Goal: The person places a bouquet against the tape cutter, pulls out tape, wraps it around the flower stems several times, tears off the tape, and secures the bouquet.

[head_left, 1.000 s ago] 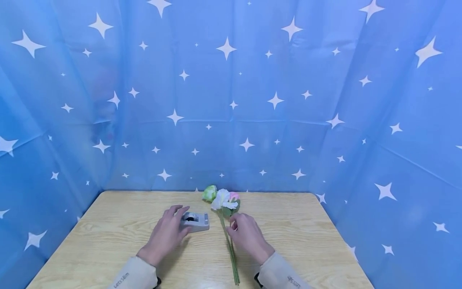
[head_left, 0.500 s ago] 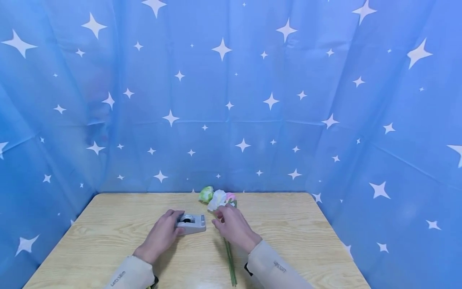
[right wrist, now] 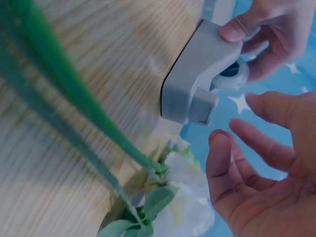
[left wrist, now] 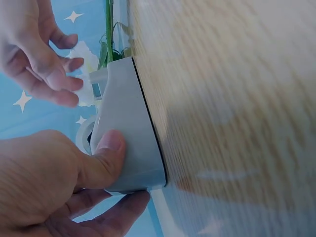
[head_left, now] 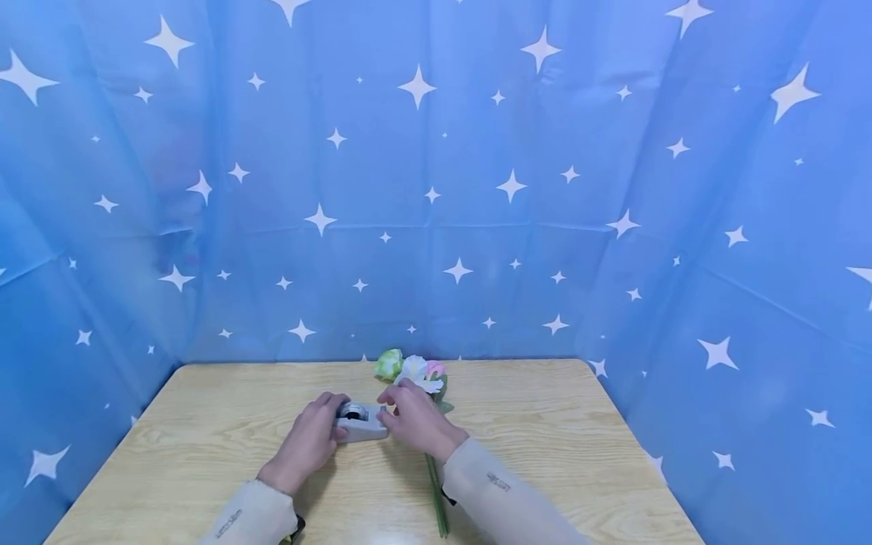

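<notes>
Tape dispenser (left wrist: 131, 116) sits gripped in your left hand (head_left: 308, 439). Your right hand (head_left: 421, 421) hovers beside it, fingers parted, empty.

From my head, one camera looks forward and down over the table (head_left: 545, 454) to the starry curtain (head_left: 436, 174), well back from my left hand (head_left: 309, 435) and right hand (head_left: 421, 422). The left wrist view, tipped sideways, sits close to my left hand with the table at right; the right wrist view, likewise close to my right hand, has it at left, and both share the tape dispenser (left wrist: 129, 118).
</notes>
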`<state>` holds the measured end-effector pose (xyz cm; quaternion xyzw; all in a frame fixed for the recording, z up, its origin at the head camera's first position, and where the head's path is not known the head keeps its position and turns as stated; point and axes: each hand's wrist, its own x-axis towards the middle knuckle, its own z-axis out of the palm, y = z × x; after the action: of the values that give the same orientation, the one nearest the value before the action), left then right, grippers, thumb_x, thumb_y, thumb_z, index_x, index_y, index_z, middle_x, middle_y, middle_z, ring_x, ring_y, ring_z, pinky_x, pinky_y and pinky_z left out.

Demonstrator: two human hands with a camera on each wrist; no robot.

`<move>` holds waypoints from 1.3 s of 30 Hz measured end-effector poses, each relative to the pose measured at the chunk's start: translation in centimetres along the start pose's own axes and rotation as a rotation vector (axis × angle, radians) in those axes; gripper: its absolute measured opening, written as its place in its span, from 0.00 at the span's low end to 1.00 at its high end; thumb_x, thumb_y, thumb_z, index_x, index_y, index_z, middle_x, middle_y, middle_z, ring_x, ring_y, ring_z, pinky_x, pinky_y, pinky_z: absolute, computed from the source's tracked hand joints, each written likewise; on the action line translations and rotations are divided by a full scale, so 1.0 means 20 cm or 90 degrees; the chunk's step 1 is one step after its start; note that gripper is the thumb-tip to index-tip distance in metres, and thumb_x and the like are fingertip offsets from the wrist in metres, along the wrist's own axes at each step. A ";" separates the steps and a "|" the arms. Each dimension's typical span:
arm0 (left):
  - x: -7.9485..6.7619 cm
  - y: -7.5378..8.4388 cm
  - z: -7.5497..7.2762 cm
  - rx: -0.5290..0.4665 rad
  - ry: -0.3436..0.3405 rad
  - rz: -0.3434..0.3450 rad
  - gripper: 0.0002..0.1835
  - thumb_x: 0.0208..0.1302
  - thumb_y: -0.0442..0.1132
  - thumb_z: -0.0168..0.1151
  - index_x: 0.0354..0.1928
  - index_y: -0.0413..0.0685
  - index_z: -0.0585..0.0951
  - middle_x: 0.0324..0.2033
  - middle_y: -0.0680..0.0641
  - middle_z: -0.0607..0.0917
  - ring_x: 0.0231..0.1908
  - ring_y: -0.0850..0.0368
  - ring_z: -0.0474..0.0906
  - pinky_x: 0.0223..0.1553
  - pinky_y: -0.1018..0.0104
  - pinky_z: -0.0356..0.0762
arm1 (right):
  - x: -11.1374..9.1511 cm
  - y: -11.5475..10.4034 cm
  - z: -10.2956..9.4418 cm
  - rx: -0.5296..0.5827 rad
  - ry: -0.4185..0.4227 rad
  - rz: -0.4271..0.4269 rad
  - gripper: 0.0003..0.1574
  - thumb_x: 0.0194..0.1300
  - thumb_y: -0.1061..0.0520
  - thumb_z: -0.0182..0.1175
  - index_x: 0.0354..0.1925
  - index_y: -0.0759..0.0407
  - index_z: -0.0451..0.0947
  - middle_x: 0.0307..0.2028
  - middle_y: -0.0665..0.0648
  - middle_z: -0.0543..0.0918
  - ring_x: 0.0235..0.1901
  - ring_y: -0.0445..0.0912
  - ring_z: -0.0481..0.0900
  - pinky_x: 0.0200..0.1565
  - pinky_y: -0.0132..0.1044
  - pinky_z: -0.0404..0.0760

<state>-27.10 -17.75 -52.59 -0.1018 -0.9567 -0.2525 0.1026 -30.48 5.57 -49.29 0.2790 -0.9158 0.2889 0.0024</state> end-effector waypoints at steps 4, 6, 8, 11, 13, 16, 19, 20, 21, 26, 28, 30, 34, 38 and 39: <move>0.01 0.02 0.00 0.000 0.009 0.014 0.29 0.65 0.22 0.83 0.67 0.34 0.87 0.56 0.37 0.91 0.56 0.36 0.91 0.62 0.39 0.94 | 0.03 -0.01 0.01 -0.011 -0.020 -0.002 0.17 0.86 0.53 0.71 0.65 0.59 0.91 0.58 0.59 0.88 0.48 0.41 0.84 0.48 0.34 0.89; 0.01 0.03 -0.01 0.001 0.012 0.016 0.29 0.64 0.21 0.84 0.66 0.33 0.87 0.55 0.37 0.91 0.56 0.37 0.92 0.60 0.39 0.94 | 0.05 -0.02 0.01 -0.027 -0.031 -0.004 0.17 0.86 0.52 0.71 0.64 0.58 0.92 0.59 0.59 0.89 0.50 0.41 0.84 0.49 0.34 0.89; 0.01 0.03 -0.01 0.004 0.010 0.012 0.29 0.63 0.21 0.83 0.66 0.33 0.87 0.55 0.37 0.91 0.55 0.37 0.92 0.60 0.40 0.94 | 0.06 -0.02 0.02 -0.039 -0.043 -0.003 0.16 0.87 0.52 0.71 0.62 0.57 0.93 0.58 0.58 0.90 0.51 0.41 0.83 0.50 0.35 0.89; 0.01 0.04 -0.02 0.008 0.007 0.003 0.29 0.64 0.20 0.83 0.67 0.33 0.87 0.55 0.36 0.91 0.56 0.37 0.92 0.60 0.40 0.95 | 0.08 -0.02 0.03 -0.055 -0.056 0.000 0.14 0.86 0.51 0.71 0.59 0.56 0.94 0.56 0.57 0.90 0.50 0.41 0.82 0.50 0.34 0.89; 0.00 0.04 -0.02 0.010 0.004 -0.003 0.29 0.64 0.20 0.82 0.67 0.33 0.87 0.55 0.36 0.91 0.56 0.37 0.92 0.60 0.41 0.95 | 0.09 -0.02 0.04 -0.060 -0.061 0.002 0.13 0.86 0.51 0.71 0.57 0.55 0.94 0.55 0.56 0.89 0.49 0.41 0.81 0.50 0.34 0.88; 0.00 0.04 -0.02 0.014 0.005 -0.005 0.29 0.64 0.20 0.82 0.67 0.32 0.86 0.55 0.36 0.91 0.56 0.38 0.93 0.61 0.41 0.95 | 0.10 -0.02 0.04 -0.072 -0.056 -0.006 0.10 0.86 0.52 0.71 0.53 0.55 0.95 0.51 0.54 0.89 0.48 0.40 0.80 0.50 0.34 0.88; 0.00 0.05 -0.03 0.015 0.006 -0.003 0.29 0.64 0.19 0.82 0.67 0.32 0.86 0.55 0.36 0.91 0.56 0.39 0.93 0.60 0.42 0.95 | 0.11 -0.01 0.05 -0.084 -0.048 -0.015 0.08 0.86 0.55 0.71 0.49 0.55 0.95 0.48 0.53 0.89 0.48 0.40 0.80 0.51 0.34 0.88; 0.00 0.05 -0.03 0.016 0.007 -0.001 0.28 0.64 0.19 0.82 0.66 0.32 0.87 0.55 0.36 0.91 0.55 0.39 0.93 0.60 0.42 0.95 | 0.12 -0.01 0.05 -0.086 -0.044 -0.017 0.08 0.86 0.56 0.70 0.48 0.55 0.95 0.47 0.52 0.89 0.48 0.40 0.80 0.51 0.34 0.88; 0.01 0.05 -0.03 0.016 0.008 0.001 0.28 0.64 0.19 0.82 0.66 0.32 0.87 0.54 0.36 0.91 0.55 0.39 0.93 0.60 0.43 0.95 | 0.12 -0.01 0.05 -0.089 -0.042 -0.018 0.08 0.86 0.56 0.70 0.47 0.55 0.95 0.46 0.52 0.90 0.48 0.40 0.80 0.52 0.33 0.89; 0.01 0.05 -0.03 0.017 0.010 0.004 0.27 0.64 0.19 0.82 0.65 0.32 0.87 0.53 0.37 0.91 0.52 0.42 0.92 0.56 0.44 0.96 | 0.14 0.00 0.06 -0.095 -0.035 -0.025 0.09 0.86 0.59 0.69 0.46 0.56 0.95 0.44 0.51 0.91 0.50 0.41 0.82 0.54 0.34 0.90; 0.01 0.04 -0.03 0.016 0.009 0.001 0.28 0.63 0.20 0.83 0.65 0.33 0.87 0.53 0.37 0.91 0.52 0.43 0.92 0.56 0.44 0.96 | 0.14 0.00 0.06 -0.099 -0.035 -0.028 0.09 0.86 0.61 0.69 0.45 0.56 0.95 0.44 0.51 0.91 0.50 0.41 0.82 0.54 0.34 0.90; 0.02 0.04 -0.02 0.012 0.008 0.000 0.28 0.63 0.20 0.83 0.65 0.32 0.87 0.53 0.37 0.91 0.52 0.43 0.92 0.56 0.44 0.96 | 0.14 0.00 0.06 -0.101 -0.033 -0.031 0.10 0.85 0.62 0.69 0.43 0.56 0.94 0.43 0.51 0.90 0.50 0.41 0.82 0.54 0.34 0.90; 0.02 0.04 -0.02 0.007 0.010 -0.004 0.28 0.62 0.19 0.83 0.64 0.32 0.87 0.53 0.37 0.91 0.53 0.42 0.93 0.58 0.44 0.96 | 0.14 -0.01 0.06 -0.108 -0.031 -0.037 0.11 0.84 0.65 0.68 0.41 0.56 0.93 0.41 0.50 0.89 0.47 0.41 0.80 0.51 0.32 0.89; 0.01 0.03 -0.01 0.006 0.016 0.001 0.27 0.62 0.19 0.83 0.64 0.33 0.88 0.52 0.37 0.91 0.51 0.42 0.92 0.55 0.44 0.96 | 0.14 -0.03 0.05 -0.093 -0.030 -0.039 0.12 0.81 0.68 0.68 0.40 0.55 0.92 0.40 0.49 0.89 0.42 0.38 0.78 0.46 0.29 0.85; 0.01 0.03 -0.01 0.007 0.018 0.002 0.27 0.63 0.19 0.82 0.64 0.34 0.88 0.51 0.38 0.91 0.51 0.42 0.92 0.54 0.45 0.96 | 0.14 -0.04 0.05 -0.084 -0.031 -0.039 0.13 0.81 0.69 0.67 0.40 0.56 0.92 0.39 0.49 0.89 0.41 0.37 0.78 0.45 0.28 0.84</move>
<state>-27.16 -17.33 -52.03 -0.0993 -0.9564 -0.2486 0.1169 -32.38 3.09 -49.24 0.3132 -0.9236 0.2210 0.0072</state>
